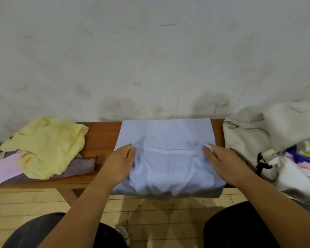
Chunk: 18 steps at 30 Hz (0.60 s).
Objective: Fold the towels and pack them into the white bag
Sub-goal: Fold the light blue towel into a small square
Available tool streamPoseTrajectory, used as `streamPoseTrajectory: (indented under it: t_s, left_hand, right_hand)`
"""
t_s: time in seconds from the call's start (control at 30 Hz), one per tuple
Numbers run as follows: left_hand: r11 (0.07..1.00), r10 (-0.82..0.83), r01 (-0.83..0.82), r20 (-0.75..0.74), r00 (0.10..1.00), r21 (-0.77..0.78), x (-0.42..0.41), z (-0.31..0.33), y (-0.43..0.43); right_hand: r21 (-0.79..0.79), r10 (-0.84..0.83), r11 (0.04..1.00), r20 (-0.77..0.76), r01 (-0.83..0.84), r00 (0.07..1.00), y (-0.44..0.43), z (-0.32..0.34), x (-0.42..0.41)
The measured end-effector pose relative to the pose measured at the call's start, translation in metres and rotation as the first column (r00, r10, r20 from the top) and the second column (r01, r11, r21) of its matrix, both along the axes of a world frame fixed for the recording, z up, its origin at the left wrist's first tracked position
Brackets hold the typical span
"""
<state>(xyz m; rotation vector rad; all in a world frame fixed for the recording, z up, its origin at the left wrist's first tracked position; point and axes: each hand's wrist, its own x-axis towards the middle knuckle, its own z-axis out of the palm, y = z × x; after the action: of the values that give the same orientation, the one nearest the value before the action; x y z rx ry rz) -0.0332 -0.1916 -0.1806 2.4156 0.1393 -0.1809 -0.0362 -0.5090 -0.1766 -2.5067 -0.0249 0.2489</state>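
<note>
A light blue towel (166, 135) lies spread on the wooden bench (102, 135), its near part bunched and hanging over the front edge. My left hand (121, 162) pinches the towel's lifted near edge on the left. My right hand (222, 161) pinches the same edge on the right. The edge is raised off the lower layer between both hands. The white bag (249, 140) stands at the right end of the bench, unzipped, with folded yellow, blue and pink towels (304, 154) inside.
A crumpled yellow towel (48, 142), a pink towel (2, 170) and a grey cloth (81, 166) are piled at the bench's left end. A stained wall rises right behind the bench. My knees and a tiled floor are below.
</note>
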Motion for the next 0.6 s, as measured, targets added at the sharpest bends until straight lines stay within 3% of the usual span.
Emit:
streamPoseTrajectory:
  t_s: [0.1,0.2,0.27,0.37,0.5,0.6]
  left_hand:
    - [0.994,-0.087,0.087,-0.005,0.996,0.066,-0.013,0.012,0.002]
    - [0.979,-0.203,0.205,-0.167,0.965,-0.008,-0.033,0.035,0.008]
    - [0.994,-0.111,0.108,-0.12,0.987,-0.033,-0.041,0.045,0.014]
    - [0.992,-0.128,0.128,-0.138,0.982,-0.005,-0.036,0.077,0.018]
    - [0.993,0.061,-0.048,0.124,0.99,-0.104,0.006,0.091,0.005]
    - [0.986,0.073,-0.066,0.041,0.996,-0.15,0.037,0.059,-0.001]
  right_hand:
    - [-0.059,0.078,0.995,-0.008,-0.079,0.997,-0.005,0.005,-0.009]
    - [-0.057,0.13,0.989,-0.079,-0.134,0.988,-0.017,0.012,-0.026]
    - [0.058,0.09,0.995,-0.113,-0.084,0.99,-0.025,0.026,-0.034]
    - [0.178,-0.01,0.984,-0.134,0.034,0.991,-0.03,0.052,-0.027]
    - [0.28,-0.207,0.937,-0.034,0.208,0.978,-0.014,0.062,0.014]
    - [0.266,-0.254,0.928,-0.064,0.262,0.965,-0.001,0.035,0.044]
